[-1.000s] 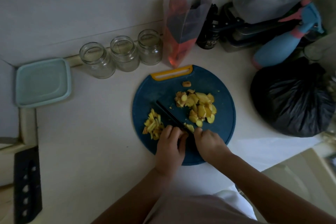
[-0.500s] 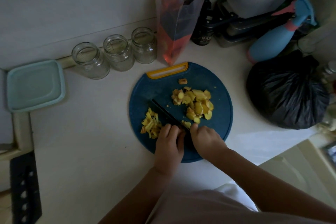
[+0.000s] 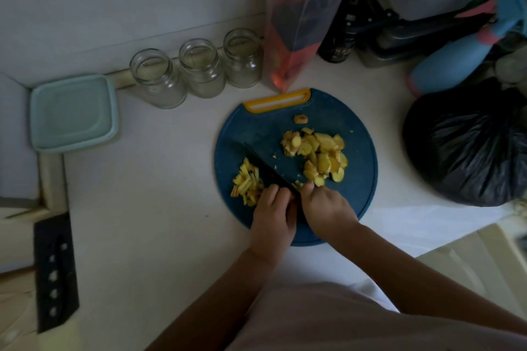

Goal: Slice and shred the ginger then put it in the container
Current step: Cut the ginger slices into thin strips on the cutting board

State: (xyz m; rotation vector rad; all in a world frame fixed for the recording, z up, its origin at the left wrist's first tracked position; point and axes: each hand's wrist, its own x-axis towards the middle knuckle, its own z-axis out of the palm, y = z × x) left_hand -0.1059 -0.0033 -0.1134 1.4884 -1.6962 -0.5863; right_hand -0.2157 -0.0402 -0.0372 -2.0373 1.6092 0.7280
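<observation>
A round blue cutting board (image 3: 336, 111) with a yellow handle lies on the white counter. A pile of ginger slices (image 3: 319, 151) sits on its right half, and one stray piece (image 3: 301, 119) lies near the handle. Ginger shreds (image 3: 246, 182) lie at the board's left edge. A black knife (image 3: 265, 167) points up-left between the two piles. My left hand (image 3: 272, 216) grips its handle, which is mostly hidden. My right hand (image 3: 325, 208) holds down a few slices (image 3: 298, 184) with curled fingertips, right beside the blade.
A pale teal lidded container (image 3: 74, 112) sits at the far left, with three empty glass jars (image 3: 199, 68) along the wall. A plastic bag (image 3: 296, 37), a blue spray bottle (image 3: 456, 57) and a black bag (image 3: 467, 145) crowd the right. A knife block (image 3: 54, 273) stands lower left.
The view has shifted slightly. Both hands stay at the board's near edge, with the knife blade held in nearly the same spot beside the slices.
</observation>
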